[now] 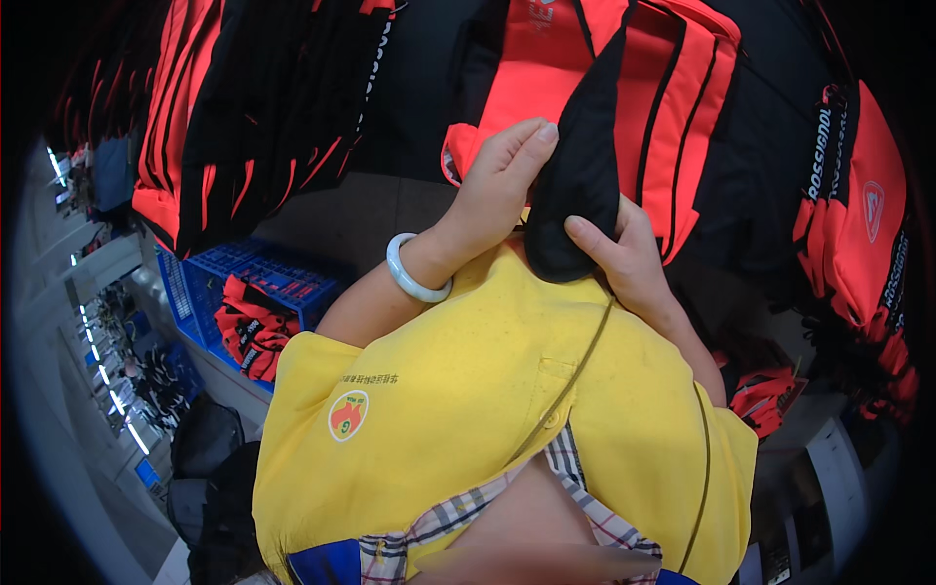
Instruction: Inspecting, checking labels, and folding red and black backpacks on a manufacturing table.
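A red and black bag (546,78) lies in front of me, with black piping along its side panels. From its upper part a long black padded strap (582,156) runs down toward my chest and ends in a wide, rounded tip. My left hand (507,174) is closed at the strap's left edge, thumb on top and fingers curled under. Lower down, my right hand (624,252) grips the strap from the right near its rounded end, the thumb laid over the front. The fingers behind the strap are hidden.
Several red and black bags (171,127) stand stacked at the left, with more red bags (868,205) at the far right. Below the left stack is a blue plastic crate (190,302) with red and black pieces (255,331). A red bundle (765,400) sits beside my right elbow.
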`<state>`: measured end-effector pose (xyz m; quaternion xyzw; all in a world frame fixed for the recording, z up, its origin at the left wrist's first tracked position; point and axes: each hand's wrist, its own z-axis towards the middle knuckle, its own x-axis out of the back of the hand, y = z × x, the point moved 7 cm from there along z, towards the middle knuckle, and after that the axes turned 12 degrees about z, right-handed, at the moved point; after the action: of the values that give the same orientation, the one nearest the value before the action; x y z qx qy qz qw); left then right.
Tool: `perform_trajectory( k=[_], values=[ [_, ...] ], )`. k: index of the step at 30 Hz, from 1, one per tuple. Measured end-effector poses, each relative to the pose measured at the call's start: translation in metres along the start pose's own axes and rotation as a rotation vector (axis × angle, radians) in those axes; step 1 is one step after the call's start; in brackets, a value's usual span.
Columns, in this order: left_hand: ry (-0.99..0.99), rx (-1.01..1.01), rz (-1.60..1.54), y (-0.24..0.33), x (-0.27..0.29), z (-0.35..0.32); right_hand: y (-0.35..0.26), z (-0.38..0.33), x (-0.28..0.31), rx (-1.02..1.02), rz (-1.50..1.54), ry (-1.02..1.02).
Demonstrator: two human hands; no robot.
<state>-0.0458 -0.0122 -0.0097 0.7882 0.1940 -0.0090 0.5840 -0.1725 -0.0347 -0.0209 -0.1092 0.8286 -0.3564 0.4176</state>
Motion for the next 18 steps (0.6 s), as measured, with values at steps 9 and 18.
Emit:
perform_trajectory(
  k=[9, 18],
  values=[
    [-0.125, -0.043, -0.146, -0.009, 0.004, 0.003, 0.002, 0.002, 0.001, -0.027, 0.043, -0.023],
    [-0.279, 0.384, -0.346, -0.028, -0.012, -0.01, 0.019, 0.005, 0.016, -0.162, -0.123, -0.057]
  ],
)
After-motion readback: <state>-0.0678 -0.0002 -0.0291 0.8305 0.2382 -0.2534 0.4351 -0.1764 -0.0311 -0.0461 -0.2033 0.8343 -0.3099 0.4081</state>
